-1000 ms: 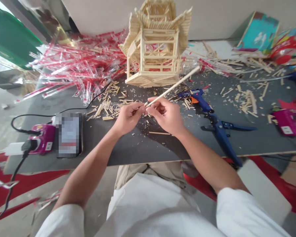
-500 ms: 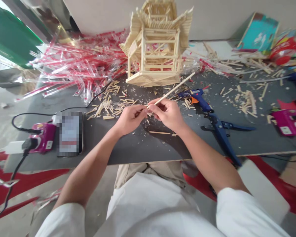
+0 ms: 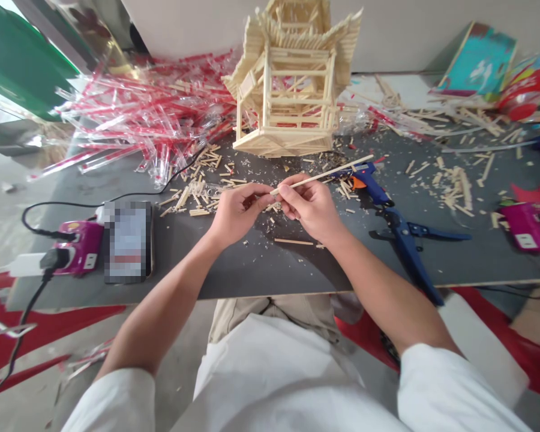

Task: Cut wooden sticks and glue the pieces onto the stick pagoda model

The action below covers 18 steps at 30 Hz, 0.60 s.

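Note:
A thin wooden stick (image 3: 337,170) slants up to the right from my fingers. My right hand (image 3: 309,203) pinches it near its lower left end. My left hand (image 3: 239,211) is closed, thumb and forefinger pressed together at that same end of the stick. Beyond my hands stands a model pavilion (image 3: 297,132) built of wooden sticks with a ribbed, flared roof. A blue glue gun (image 3: 372,183) lies to the right, partly behind the held stick. Nearer me on that side are blue-handled cutters (image 3: 407,246). One loose stick (image 3: 294,242) lies on the table below my hands.
Red and clear plastic wrappers (image 3: 148,114) are heaped at the back left. Short stick offcuts (image 3: 189,195) litter the table (image 3: 234,273). On the left are a phone (image 3: 128,240) and a magenta power adapter (image 3: 81,246) with cables; another magenta adapter (image 3: 528,227) sits at far right.
The held stick has tipped down to a flatter slant, its far end swinging right and lower over the glue gun. Both hands stay together at its near end. The camera view has shifted slightly.

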Each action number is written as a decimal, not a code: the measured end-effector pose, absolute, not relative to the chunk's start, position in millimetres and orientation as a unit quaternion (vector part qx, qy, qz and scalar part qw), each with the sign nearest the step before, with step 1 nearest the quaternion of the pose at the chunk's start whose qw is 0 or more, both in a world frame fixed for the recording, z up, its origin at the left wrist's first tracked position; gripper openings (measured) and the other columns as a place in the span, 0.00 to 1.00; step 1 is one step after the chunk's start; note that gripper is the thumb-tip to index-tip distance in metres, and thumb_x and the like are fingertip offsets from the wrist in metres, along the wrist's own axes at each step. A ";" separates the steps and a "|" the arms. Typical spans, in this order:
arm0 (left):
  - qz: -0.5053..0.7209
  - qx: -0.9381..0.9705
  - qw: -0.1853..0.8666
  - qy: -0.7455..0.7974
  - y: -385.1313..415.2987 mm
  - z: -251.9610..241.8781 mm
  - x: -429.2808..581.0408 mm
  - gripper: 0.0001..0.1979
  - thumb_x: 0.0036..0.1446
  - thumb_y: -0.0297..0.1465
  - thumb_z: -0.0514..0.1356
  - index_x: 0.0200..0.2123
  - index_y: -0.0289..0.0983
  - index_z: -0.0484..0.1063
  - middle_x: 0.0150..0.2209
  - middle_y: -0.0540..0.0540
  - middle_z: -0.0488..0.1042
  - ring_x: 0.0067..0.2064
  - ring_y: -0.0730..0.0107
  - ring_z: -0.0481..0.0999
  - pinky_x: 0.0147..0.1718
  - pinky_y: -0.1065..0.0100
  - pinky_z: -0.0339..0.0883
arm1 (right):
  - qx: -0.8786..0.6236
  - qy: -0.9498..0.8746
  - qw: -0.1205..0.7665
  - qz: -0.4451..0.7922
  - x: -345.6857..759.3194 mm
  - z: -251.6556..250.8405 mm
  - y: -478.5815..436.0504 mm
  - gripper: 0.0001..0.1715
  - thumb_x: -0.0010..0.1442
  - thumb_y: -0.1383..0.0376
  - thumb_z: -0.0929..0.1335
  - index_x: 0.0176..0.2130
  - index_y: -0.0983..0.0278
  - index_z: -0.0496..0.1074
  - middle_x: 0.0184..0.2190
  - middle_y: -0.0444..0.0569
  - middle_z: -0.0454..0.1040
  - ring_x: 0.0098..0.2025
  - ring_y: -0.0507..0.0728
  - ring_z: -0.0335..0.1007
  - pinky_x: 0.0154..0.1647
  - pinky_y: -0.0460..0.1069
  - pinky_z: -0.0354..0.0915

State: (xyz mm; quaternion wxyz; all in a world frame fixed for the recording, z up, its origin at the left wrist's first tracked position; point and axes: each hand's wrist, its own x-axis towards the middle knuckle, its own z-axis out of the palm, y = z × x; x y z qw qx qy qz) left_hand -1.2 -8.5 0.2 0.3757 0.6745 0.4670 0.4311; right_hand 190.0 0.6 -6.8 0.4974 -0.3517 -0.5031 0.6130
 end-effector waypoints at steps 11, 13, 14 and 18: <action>0.433 0.666 0.378 0.475 -8.1 -1.3 -0.9 0.12 0.65 0.40 0.67 0.39 0.37 0.83 0.29 0.48 0.81 0.25 0.76 0.69 0.25 0.72 0.61 | -0.369 -0.498 0.504 0.601 186.0 -3.9 -2.3 0.22 0.60 0.47 0.78 0.39 0.59 0.72 0.29 0.41 0.79 0.23 0.47 0.66 0.20 0.45 0.62; 0.431 0.663 0.385 0.477 -8.1 -1.3 -1.1 0.12 0.65 0.40 0.67 0.40 0.37 0.83 0.29 0.48 0.80 0.25 0.77 0.69 0.24 0.72 0.61 | -0.370 -0.504 0.501 0.598 186.3 -4.9 -2.4 0.22 0.61 0.47 0.77 0.39 0.59 0.72 0.29 0.41 0.78 0.23 0.47 0.67 0.20 0.45 0.63; 0.430 0.660 0.391 0.476 -8.2 -1.1 -0.9 0.12 0.65 0.40 0.67 0.40 0.37 0.82 0.29 0.48 0.81 0.24 0.77 0.69 0.24 0.72 0.61 | -0.370 -0.506 0.500 0.598 186.5 -5.5 -2.4 0.22 0.62 0.47 0.77 0.39 0.59 0.72 0.29 0.41 0.78 0.23 0.47 0.67 0.20 0.45 0.64; 0.432 0.649 0.422 0.462 -8.6 -0.5 0.3 0.13 0.65 0.40 0.67 0.41 0.36 0.82 0.31 0.47 0.81 0.24 0.77 0.69 0.24 0.72 0.62 | -0.367 -0.500 0.505 0.600 186.7 -6.9 -2.2 0.21 0.63 0.47 0.76 0.39 0.59 0.72 0.29 0.41 0.78 0.23 0.47 0.67 0.20 0.45 0.64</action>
